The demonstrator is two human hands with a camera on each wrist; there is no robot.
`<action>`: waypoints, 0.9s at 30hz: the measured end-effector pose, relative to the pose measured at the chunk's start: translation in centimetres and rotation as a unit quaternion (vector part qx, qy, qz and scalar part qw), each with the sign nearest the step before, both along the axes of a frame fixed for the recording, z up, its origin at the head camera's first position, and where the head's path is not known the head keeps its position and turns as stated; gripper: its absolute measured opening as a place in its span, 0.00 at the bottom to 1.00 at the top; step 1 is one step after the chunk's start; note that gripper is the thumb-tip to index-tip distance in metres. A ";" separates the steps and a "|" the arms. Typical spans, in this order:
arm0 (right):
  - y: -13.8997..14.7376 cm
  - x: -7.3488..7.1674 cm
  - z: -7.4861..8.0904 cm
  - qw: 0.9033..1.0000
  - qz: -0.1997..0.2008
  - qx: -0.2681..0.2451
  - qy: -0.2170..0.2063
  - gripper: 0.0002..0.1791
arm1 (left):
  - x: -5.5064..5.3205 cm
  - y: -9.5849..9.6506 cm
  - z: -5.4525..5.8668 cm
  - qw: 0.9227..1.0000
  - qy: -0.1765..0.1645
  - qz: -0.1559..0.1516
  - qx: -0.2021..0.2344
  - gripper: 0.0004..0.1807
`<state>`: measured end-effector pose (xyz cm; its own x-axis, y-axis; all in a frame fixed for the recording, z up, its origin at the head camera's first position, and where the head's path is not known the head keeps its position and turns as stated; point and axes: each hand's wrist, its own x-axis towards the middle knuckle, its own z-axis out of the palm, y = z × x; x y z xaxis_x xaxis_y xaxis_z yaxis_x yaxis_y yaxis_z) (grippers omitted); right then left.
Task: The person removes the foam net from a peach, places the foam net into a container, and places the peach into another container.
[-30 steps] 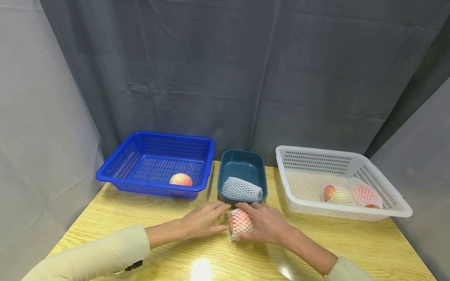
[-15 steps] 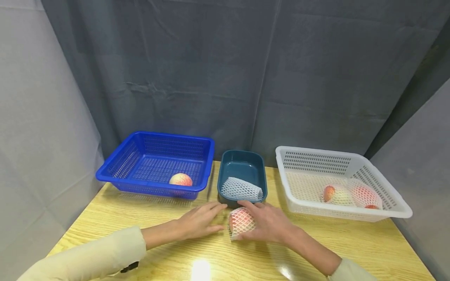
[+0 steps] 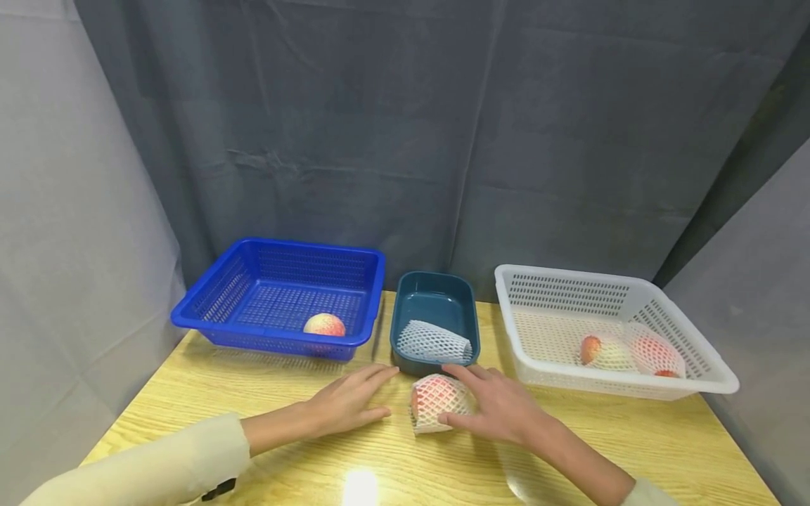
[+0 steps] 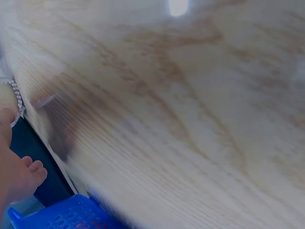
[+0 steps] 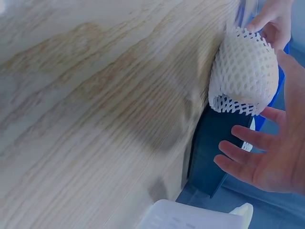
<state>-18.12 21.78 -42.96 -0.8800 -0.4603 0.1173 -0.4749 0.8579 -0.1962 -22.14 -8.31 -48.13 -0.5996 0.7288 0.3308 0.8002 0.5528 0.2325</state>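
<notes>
A peach in a white foam net point(image 3: 439, 403) lies on the wooden table. In the right wrist view, the foam net point(image 5: 245, 74) encloses nearly all of the fruit. My right hand point(image 3: 503, 407) is just to the peach's right, fingers spread and thumb near the net; whether it touches is unclear. From the wrist, the right hand's point(image 5: 274, 148) fingers look apart and relaxed. To the left of the peach, separated by a gap, my left hand point(image 3: 346, 402) is over the table with straight fingers and holds nothing. An empty foam net point(image 3: 435, 342) lies in the teal tray point(image 3: 436, 282).
A blue basket point(image 3: 278, 337) at the back left contains a bare peach point(image 3: 325, 325). On the right stands a white basket point(image 3: 607, 383) with two net-wrapped peaches point(image 3: 607, 351). The teal tray stands between the baskets, just behind the wrapped peach. A grey curtain point(image 3: 354, 140) hangs behind.
My left hand has drawn back to the left, away from the peach. My right hand has shifted right and loosened around it, so more of the net shows.
</notes>
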 end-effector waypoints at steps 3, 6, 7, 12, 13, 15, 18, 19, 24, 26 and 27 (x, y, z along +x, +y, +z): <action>0.4 0.1 -0.2 1.000 0.000 0.000 0.009 0.45 | 0.0 -0.2 -0.2 1.000 0.005 0.001 0.005 0.37; 0.7 0.2 -0.4 1.000 -0.004 0.000 0.017 0.45 | 0.0 -0.5 -0.4 1.000 0.006 0.005 0.003 0.37; 0.9 0.2 -0.5 1.000 -0.006 0.001 0.020 0.45 | 0.0 -0.6 -0.5 1.000 0.006 0.008 0.002 0.37; 1.6 0.4 -1.0 0.999 -0.012 0.000 0.033 0.45 | 0.1 -1.2 -0.7 1.000 0.005 0.023 -0.010 0.38; 1.8 0.5 -1.1 0.999 -0.013 -0.001 0.036 0.45 | 0.1 -1.4 -0.7 1.000 0.005 0.027 -0.013 0.37; 2.1 0.5 -1.3 0.999 -0.013 -0.002 0.042 0.44 | 0.2 -1.7 -0.7 0.999 0.004 0.033 -0.014 0.37; 2.6 0.5 -1.7 0.999 -0.011 -0.001 0.054 0.44 | 0.3 -2.2 -0.8 0.999 0.005 0.038 -0.014 0.37; 2.8 0.6 -1.8 0.998 -0.009 -0.001 0.058 0.44 | 0.2 -2.3 -0.9 0.999 0.006 0.038 -0.013 0.38; 3.5 0.8 -2.0 0.997 -0.003 0.002 0.081 0.42 | 0.3 -3.0 -1.0 0.999 0.013 0.032 -0.004 0.38; 3.7 0.8 -2.1 0.996 -0.004 0.005 0.090 0.42 | 0.4 -3.3 -1.1 0.999 0.015 0.031 -0.001 0.38; 3.9 0.9 -2.2 0.996 -0.004 0.005 0.093 0.42 | 0.5 -3.5 -1.2 0.999 0.016 0.032 -0.001 0.37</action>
